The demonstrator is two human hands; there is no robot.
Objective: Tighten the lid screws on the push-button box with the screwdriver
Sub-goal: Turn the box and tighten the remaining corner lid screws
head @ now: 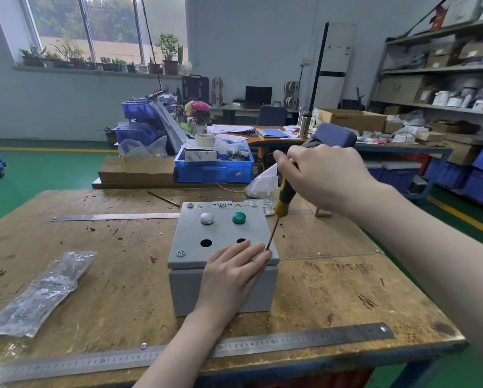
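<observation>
On the scuffed wooden bench, the left hand (234, 271) is pressing flat-fingered on the grey metal push-button box (222, 256) lid while the right hand (323, 176) is gripping the yellow-and-black screwdriver (279, 207), its tip at the near-right corner screw

A long steel ruler (290, 344) lies along the near edge of the worn wooden workbench (80, 275), a crumpled plastic bag (38, 292) at the left. Beyond, a blue bin (215, 170) holds masking tape (205, 140); potted plants (169, 53) line the windowsill.
</observation>
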